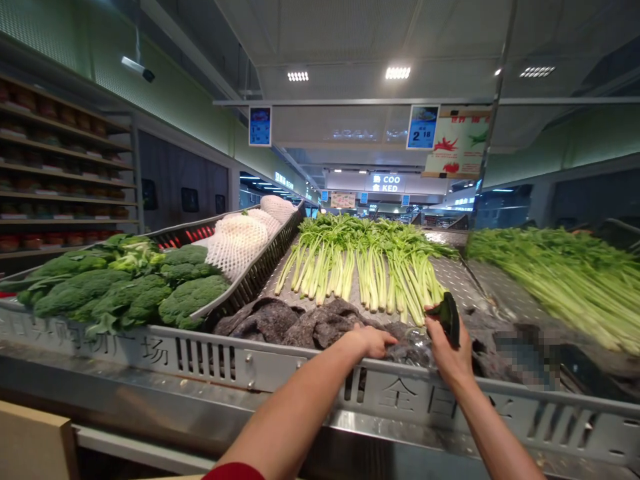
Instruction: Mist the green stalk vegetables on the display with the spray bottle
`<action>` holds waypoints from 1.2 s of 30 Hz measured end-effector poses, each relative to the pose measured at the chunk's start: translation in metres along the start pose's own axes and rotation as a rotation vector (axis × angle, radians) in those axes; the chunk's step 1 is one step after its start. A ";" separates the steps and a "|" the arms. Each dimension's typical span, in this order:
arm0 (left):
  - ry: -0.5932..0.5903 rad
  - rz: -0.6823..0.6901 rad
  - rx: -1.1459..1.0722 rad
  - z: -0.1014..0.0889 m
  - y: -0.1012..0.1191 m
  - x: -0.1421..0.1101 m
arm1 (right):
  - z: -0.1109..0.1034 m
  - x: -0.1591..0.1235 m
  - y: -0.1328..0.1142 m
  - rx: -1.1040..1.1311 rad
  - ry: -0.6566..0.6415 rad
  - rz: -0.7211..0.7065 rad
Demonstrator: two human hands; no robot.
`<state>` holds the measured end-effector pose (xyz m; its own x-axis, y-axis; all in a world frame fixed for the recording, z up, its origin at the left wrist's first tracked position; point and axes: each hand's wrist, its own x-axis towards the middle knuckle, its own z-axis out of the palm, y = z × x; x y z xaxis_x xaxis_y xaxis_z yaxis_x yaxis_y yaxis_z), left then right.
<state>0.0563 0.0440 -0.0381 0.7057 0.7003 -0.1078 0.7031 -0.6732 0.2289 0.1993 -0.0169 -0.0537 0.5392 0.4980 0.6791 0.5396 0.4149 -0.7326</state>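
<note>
The left hand (373, 341) reaches over the grey front rail (275, 370) to the dark cloth (315, 323), its fingers pointing right; whether they grip anything, I cannot tell. The right hand (454, 357) is closed on a dark, curved object (452, 320) — too small to name — held upright between thumb and fingers, just in front of the nearest celery (370, 267) stalks. Some clear plastic (417, 352) lies on the cloth between the two hands.

The celery lies in a row on the sloping metal shelf (280, 280) behind the cloth, leaves at the back and cut ends toward the person. To the left, a black crate wall separates it from broccoli (100, 293) and produce in white foam nets (237, 240). A mirror (565, 287) on the right shows more celery — a reflection.
</note>
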 end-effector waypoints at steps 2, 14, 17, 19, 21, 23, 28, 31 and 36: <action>0.006 -0.051 0.019 0.001 -0.004 0.006 | 0.000 0.001 0.001 -0.005 -0.010 -0.012; 0.399 -0.112 -0.282 -0.010 -0.006 -0.049 | 0.010 0.008 -0.012 0.070 -0.047 0.010; 0.443 0.048 -0.753 -0.002 0.004 -0.049 | 0.021 0.012 -0.035 0.104 -0.055 -0.009; 0.476 0.129 -0.951 0.005 0.010 -0.043 | 0.027 0.014 -0.052 0.103 -0.065 -0.020; 0.567 0.124 -0.962 0.011 0.013 -0.038 | 0.028 0.015 -0.064 0.096 -0.075 -0.038; 0.640 0.091 -0.896 0.015 0.017 -0.035 | 0.025 0.015 -0.070 0.075 -0.081 -0.044; 0.609 0.081 -0.737 0.018 0.034 -0.029 | 0.005 0.017 -0.057 0.000 -0.035 0.004; 0.582 0.098 -0.718 0.020 0.047 -0.020 | -0.008 0.023 -0.045 -0.049 0.011 0.033; 0.557 0.149 -0.746 0.025 0.054 -0.006 | -0.019 0.030 -0.035 -0.058 0.038 0.037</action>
<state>0.0922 -0.0030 -0.0486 0.5047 0.7619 0.4059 0.2353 -0.5738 0.7844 0.2090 -0.0313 -0.0065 0.5834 0.4824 0.6535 0.5548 0.3509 -0.7543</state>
